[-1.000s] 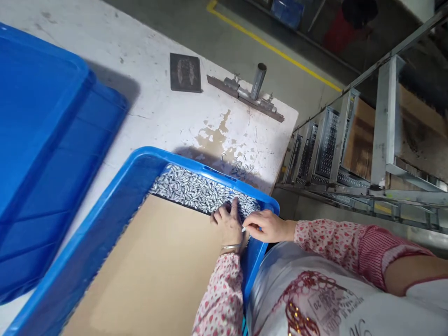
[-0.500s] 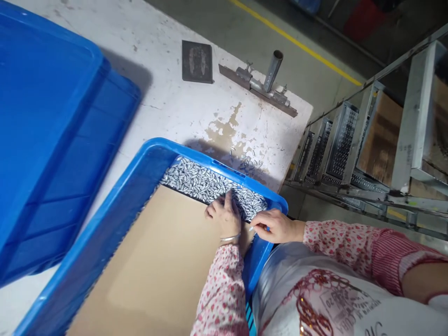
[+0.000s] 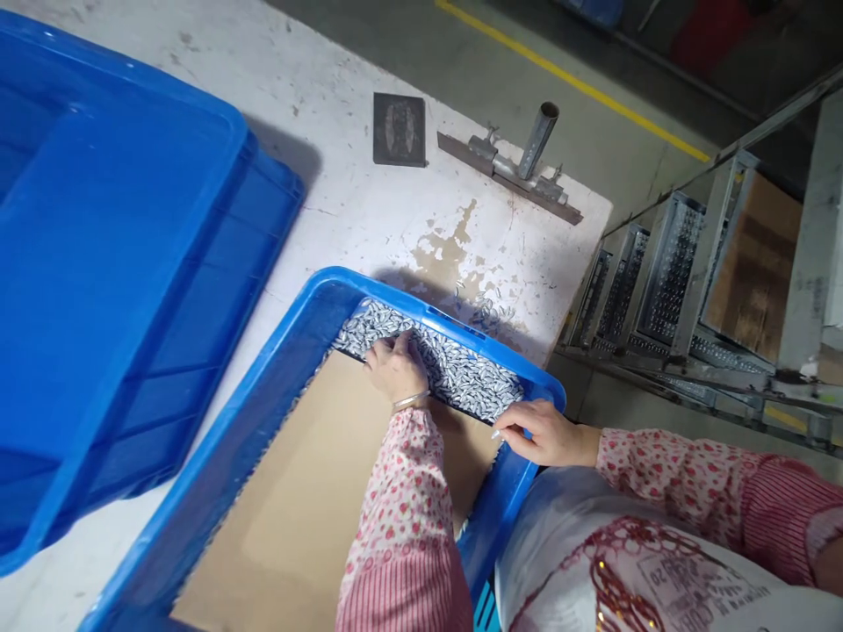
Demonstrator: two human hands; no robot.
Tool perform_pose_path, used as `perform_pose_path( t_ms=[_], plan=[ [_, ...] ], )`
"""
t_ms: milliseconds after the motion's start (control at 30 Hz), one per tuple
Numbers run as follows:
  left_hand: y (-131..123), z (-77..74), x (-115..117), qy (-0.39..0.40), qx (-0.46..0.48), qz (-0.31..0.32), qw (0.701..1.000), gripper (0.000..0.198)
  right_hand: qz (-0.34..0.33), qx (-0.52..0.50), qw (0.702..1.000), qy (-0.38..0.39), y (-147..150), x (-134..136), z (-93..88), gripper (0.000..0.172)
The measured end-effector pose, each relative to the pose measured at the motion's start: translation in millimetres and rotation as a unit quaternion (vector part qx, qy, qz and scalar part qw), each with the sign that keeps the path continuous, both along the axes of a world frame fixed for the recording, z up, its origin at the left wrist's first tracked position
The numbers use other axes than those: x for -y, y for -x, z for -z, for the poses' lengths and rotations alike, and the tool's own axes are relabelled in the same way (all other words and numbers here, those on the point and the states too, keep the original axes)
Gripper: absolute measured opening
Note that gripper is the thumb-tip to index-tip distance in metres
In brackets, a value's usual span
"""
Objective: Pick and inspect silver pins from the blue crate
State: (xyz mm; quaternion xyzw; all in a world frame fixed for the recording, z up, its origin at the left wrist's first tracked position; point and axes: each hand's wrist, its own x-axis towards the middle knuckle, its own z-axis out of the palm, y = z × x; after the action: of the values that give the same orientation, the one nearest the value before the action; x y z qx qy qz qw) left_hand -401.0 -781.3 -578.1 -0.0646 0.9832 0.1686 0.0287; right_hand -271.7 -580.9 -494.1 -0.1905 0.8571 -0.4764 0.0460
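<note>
My left hand [image 3: 397,367] is over the small silver spindle-shaped pieces [image 3: 461,373] at the far end of a blue plastic tub [image 3: 263,369]. Its fingers are bent down and drawn together at the pieces; whatever they pinch is hidden. By the tub's right-hand corner, my right hand [image 3: 541,432] is closed, with one small silver piece [image 3: 497,434] between thumb and fingertip. A flat tan board [image 3: 296,491] with a dark edge covers most of the tub's inside, and my left forearm reaches across it.
Another large blue tub [image 3: 151,219] stands on the left of the worn white table [image 3: 342,175]. A dark square plate [image 3: 399,130] and a metal clamp bar with an upright tube [image 3: 510,175] lie farther back. Loose pieces [image 3: 491,309] are scattered outside the tub. A metal rack [image 3: 685,263] stands right.
My left hand has moved left along the silver pieces, away from my right hand. My right hand stays near the tub's corner, still pinching a piece. The whole view has shifted slightly.
</note>
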Motion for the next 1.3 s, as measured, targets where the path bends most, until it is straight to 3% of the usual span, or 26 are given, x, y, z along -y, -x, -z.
perform_pose_path(
  t_ms=[167,467,667,767,833,867,967,1000,1067,1167,1300],
  plan=[
    [10.6,-3.9,-3.7,0.026,0.056,0.028,0.998,0.03,0.007,-0.002,1.0,-0.001,-0.4,0.5,-1.3,0.01],
    [13.9,5.2,-0.8,-0.028,0.054,0.037,0.997,0.031,0.005,-0.013,1.0,0.006,0.2,1.0,0.1,0.011],
    [18.8,1.6,0.9,-0.1,0.025,0.021,0.994,0.023,0.009,0.0,0.999,0.033,2.0,0.5,-1.4,0.011],
    [6.9,-5.8,0.6,-0.15,-0.009,-0.013,0.988,0.028,0.032,0.062,0.994,0.08,4.1,0.1,-1.9,0.009],
    [-13.9,-15.4,-1.9,-0.272,-0.024,-0.08,0.959,0.028,0.066,0.144,0.979,0.131,6.2,0.0,-0.9,0.01],
    [-28.1,-22.0,-4.0,-0.37,-0.02,-0.128,0.92,0.027,0.09,0.189,0.965,0.16,7.4,0.1,-0.3,0.011],
    [-79.1,-47.0,-12.4,-0.649,0.046,-0.245,0.719,0.036,0.152,0.29,0.911,0.252,11.8,1.9,0.6,0.017],
    [-96.0,-56.1,-15.6,-0.691,0.077,-0.258,0.671,0.037,0.161,0.308,0.896,0.276,13.3,3.3,-0.1,0.019],
    [-125.0,-73.7,-22.4,-0.733,0.128,-0.268,0.612,0.034,0.16,0.332,0.877,0.307,15.8,7.1,-3.7,0.023],
    [-151.7,-94.9,-32.5,-0.741,0.146,-0.273,0.596,0.029,0.129,0.352,0.872,0.316,17.3,14.4,-12.7,0.026],
    [-163.8,-112.6,-42.3,-0.689,0.112,-0.274,0.662,0.031,0.085,0.334,0.894,0.287,14.7,21.1,-24.7,0.024]
  ],
)
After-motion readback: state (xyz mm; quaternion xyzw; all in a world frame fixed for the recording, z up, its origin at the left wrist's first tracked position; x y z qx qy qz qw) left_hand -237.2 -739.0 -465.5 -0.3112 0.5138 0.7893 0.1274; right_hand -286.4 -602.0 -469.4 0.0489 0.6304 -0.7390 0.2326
